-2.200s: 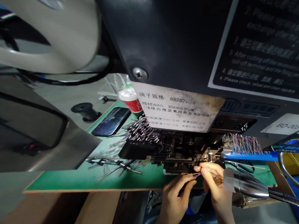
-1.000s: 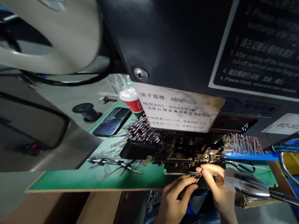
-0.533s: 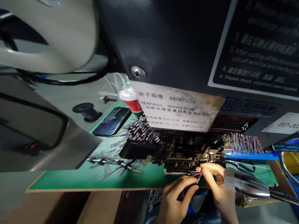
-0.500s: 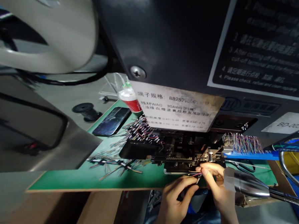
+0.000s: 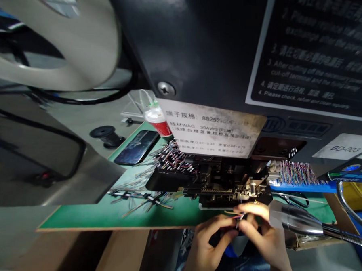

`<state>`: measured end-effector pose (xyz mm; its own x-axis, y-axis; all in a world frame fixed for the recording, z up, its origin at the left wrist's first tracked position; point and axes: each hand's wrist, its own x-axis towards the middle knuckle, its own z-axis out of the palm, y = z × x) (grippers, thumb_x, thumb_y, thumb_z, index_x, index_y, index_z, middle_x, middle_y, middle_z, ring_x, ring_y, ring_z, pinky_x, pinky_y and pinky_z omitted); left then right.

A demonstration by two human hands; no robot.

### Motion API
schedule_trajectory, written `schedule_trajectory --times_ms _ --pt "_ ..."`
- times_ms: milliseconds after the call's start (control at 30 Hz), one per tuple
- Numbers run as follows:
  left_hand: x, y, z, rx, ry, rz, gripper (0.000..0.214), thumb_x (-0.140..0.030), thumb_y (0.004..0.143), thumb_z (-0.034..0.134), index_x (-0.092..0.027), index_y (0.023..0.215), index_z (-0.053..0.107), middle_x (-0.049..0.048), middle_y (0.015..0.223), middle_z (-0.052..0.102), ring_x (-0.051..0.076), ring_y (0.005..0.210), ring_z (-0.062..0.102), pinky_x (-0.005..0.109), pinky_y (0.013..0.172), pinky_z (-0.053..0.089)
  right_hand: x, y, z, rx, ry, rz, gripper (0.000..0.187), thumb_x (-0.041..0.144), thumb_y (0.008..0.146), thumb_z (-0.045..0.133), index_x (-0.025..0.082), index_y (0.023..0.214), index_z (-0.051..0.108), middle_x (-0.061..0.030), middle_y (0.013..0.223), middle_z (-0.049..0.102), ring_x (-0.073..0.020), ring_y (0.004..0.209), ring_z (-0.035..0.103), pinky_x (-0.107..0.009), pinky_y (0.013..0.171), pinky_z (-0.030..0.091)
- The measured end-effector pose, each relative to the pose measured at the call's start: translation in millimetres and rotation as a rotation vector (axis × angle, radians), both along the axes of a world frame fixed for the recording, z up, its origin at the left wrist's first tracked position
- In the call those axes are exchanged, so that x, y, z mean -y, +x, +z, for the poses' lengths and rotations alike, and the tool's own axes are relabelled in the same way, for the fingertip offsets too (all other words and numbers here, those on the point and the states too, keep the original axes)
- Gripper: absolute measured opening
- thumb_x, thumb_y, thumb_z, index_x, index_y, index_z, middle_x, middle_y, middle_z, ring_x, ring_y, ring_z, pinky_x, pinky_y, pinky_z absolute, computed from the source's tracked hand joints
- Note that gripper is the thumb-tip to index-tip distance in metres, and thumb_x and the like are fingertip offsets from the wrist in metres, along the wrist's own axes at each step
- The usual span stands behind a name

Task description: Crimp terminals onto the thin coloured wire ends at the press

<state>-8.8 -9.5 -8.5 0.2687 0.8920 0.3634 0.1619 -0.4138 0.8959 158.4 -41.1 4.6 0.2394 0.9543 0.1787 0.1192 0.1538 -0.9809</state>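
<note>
Both my hands meet at the front edge of the green mat, just below the black crimping head of the machine. My right hand pinches thin coloured wires between thumb and fingers. My left hand is closed on the same small bundle from the left. The wire ends point toward the crimping head, a short way off it.
Loose wire pieces lie on the mat at left. A phone, a red cup and a black spool sit behind. A blue rack of wires and a metal lamp head stand at right. The machine's dark body overhangs everything.
My hands have drawn back a little from the crimping head toward me, still pinching the wires. The view has shifted slightly.
</note>
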Motion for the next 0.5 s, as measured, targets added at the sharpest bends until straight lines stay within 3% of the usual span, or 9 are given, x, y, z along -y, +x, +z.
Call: schedule_trajectory --times_ms 133,300,400,500 --pt "14.2 -10.5 -6.5 0.15 -0.168 0.026 0.034 -0.057 0.093 0.076 -0.024 0.088 0.084 0.0108 0.097 0.081 0.028 0.092 0.078 0.033 0.083 0.065 31.0 -9.5 -20.5 -0.226 0.047 0.083 0.036 0.053 0.089 0.083 0.042 0.122 0.077 -0.004 0.127 0.077 -0.0168 0.065 0.064 -0.033 0.065 0.058" --pt "23.6 4.2 -13.8 0.287 -0.273 -0.106 0.042 -0.063 0.09 0.076 -0.024 0.078 0.08 0.0121 0.123 0.069 0.027 0.098 0.076 0.036 0.086 0.065 48.3 -12.9 -36.3 -0.224 -0.049 0.071 0.029 0.055 0.086 0.086 0.035 0.106 0.082 -0.0019 0.094 0.081 -0.0197 0.078 0.072 -0.029 0.073 0.058" --pt "20.7 18.8 -15.6 0.26 -0.282 -0.216 0.038 -0.06 0.09 0.079 -0.024 0.08 0.082 0.0132 0.118 0.072 0.029 0.103 0.076 0.036 0.09 0.064 51.4 8.3 -38.9 -0.118 -0.061 0.016 0.025 0.053 0.082 0.09 0.029 0.086 0.084 -0.0024 0.078 0.082 -0.0215 0.074 0.076 -0.03 0.072 0.059" --pt "13.2 26.4 -12.9 0.168 -0.241 -0.29 0.032 -0.055 0.093 0.078 -0.024 0.09 0.084 0.0137 0.109 0.077 0.028 0.1 0.078 0.033 0.088 0.064 58.5 55.5 -33.8 -0.037 -0.047 -0.002 0.023 0.048 0.08 0.092 0.026 0.076 0.084 -0.0032 0.071 0.081 -0.0237 0.067 0.077 -0.032 0.068 0.061"
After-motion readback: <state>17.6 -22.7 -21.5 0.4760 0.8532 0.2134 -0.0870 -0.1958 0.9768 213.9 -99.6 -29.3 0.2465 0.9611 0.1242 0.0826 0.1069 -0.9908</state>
